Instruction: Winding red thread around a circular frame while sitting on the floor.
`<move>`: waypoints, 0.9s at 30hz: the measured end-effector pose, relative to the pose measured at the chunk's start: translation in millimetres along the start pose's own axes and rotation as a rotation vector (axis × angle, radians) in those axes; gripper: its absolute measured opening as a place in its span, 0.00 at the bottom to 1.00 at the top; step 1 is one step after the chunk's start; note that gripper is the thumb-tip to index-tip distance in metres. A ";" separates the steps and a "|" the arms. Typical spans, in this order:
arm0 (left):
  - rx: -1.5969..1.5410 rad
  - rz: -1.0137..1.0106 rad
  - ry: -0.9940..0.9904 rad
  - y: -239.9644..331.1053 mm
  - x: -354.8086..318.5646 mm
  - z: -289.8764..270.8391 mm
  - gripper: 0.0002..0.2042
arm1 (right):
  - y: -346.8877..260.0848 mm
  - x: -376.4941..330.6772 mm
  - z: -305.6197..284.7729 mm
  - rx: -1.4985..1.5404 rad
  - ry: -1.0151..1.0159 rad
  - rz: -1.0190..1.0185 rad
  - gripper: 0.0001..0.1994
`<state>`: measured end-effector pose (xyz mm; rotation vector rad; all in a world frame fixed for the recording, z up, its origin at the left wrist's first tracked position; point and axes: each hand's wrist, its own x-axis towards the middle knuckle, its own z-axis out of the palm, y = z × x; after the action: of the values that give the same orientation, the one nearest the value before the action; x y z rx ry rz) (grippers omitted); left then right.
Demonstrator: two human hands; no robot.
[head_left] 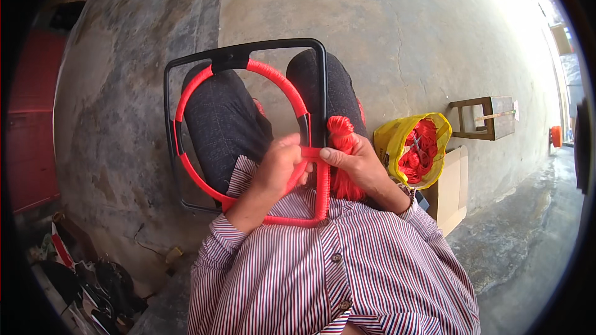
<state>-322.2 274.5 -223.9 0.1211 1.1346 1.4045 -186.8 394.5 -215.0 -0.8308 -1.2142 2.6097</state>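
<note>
A black metal frame (248, 49) with a round inner ring rests on my lap, partly wrapped in red cord (276, 80). My left hand (282, 164) pinches the red cord strand against the frame's right bar. My right hand (354, 161) holds a bundle of red cord (340, 133) beside that bar, with the strand stretched between both hands. The frame's near edge and lower right side are covered in red wrapping (322, 192).
A yellow plastic bag (388, 142) holding more red cord sits at my right on a cardboard box (450, 189). A small wooden stool (487, 118) stands further right. Dark metal parts (93, 285) lie at lower left. Concrete floor all around.
</note>
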 end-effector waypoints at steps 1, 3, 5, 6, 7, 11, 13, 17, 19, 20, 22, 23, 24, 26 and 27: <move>0.037 0.010 0.022 -1.5 0.5 0.2 0.14 | 0.7 -0.1 -1.2 -0.001 0.002 -0.001 0.06; 0.025 0.012 0.022 -6.8 1.0 -2.2 0.14 | 3.1 0.2 -4.4 -0.070 -0.003 -0.032 0.07; 0.017 0.014 0.026 -6.0 1.2 -2.2 0.14 | 1.8 -0.5 -4.4 -0.088 -0.011 -0.037 0.06; -0.079 0.022 0.016 -4.0 0.4 -0.7 0.13 | 1.4 -0.3 -4.4 -0.107 -0.019 -0.040 0.06; -0.175 0.029 0.007 -2.4 -1.2 1.1 0.12 | 3.2 0.0 -4.5 -0.105 -0.019 -0.040 0.06; -0.148 0.023 0.002 2.3 -1.9 5.7 0.11 | 4.7 1.2 -3.8 -0.074 0.014 -0.057 0.07; -0.133 0.027 0.047 -0.6 -0.2 5.2 0.11 | 2.3 0.3 -2.2 -0.077 0.008 -0.059 0.07; 0.039 0.050 0.037 -7.7 4.1 -0.6 0.17 | -0.4 -0.2 3.7 -0.037 0.021 -0.046 0.06; 0.090 0.077 0.047 -8.2 4.7 0.3 0.17 | 1.2 0.7 2.2 -0.032 0.036 -0.040 0.06; 0.091 0.078 0.046 -6.8 3.8 1.7 0.17 | 5.5 2.5 -2.7 -0.080 0.023 -0.065 0.06; -0.128 0.042 0.019 -3.0 0.1 4.9 0.13 | 7.0 3.5 -4.3 -0.127 0.008 -0.088 0.06; -0.128 0.043 0.021 -2.3 -0.2 4.7 0.13 | 5.5 3.4 -2.5 -0.131 0.004 -0.088 0.07; -0.199 0.030 0.019 -1.4 0.1 4.2 0.14 | 5.0 3.5 -1.5 -0.135 0.000 -0.087 0.08; -0.270 0.016 0.016 -1.0 0.2 3.6 0.15 | 9.9 4.7 -6.5 -0.133 0.003 -0.086 0.07; -0.246 0.014 0.011 -1.6 0.4 3.3 0.15 | 11.7 5.0 -8.1 -0.132 0.006 -0.085 0.06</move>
<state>-318.9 276.2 -223.5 -0.0538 0.9626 1.5468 -185.4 393.9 -230.0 -0.7903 -1.4013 2.4804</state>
